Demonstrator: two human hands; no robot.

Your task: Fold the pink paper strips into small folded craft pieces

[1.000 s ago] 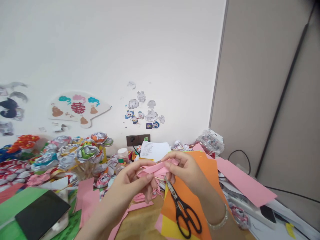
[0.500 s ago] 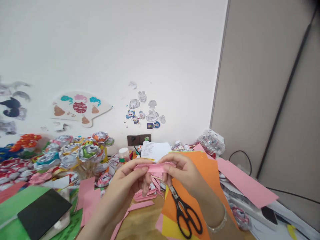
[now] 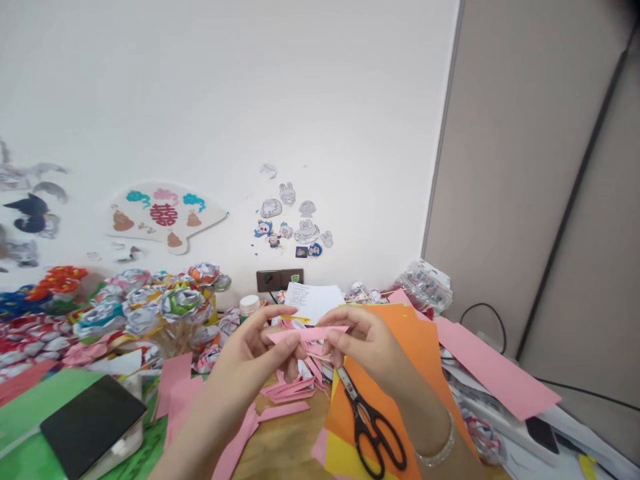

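Note:
A narrow folded strip of pink paper (image 3: 309, 334) is stretched level between my two hands, above the table. My left hand (image 3: 267, 347) pinches its left end, the thumb lying on the near face. At the other end my right hand (image 3: 355, 337) grips it between thumb and fingers. Below them lies a loose heap of folded pink paper strips (image 3: 293, 393). Black-handled scissors (image 3: 373, 427) rest on orange paper (image 3: 395, 373) under my right forearm, blades pointing away from me.
Crumpled-paper flowers (image 3: 175, 303) crowd the left back. A black flat object (image 3: 93, 423) lies on green sheets at the left, beside pink paper pieces (image 3: 177, 387). A white-capped jar (image 3: 249, 305) and a written sheet (image 3: 315, 300) stand near the wall. Long pink paper (image 3: 500, 367) lies right.
My left index finger has lifted off the strip's top edge. The strip now looks narrower, its fold flattened or turned. The view has shifted slightly.

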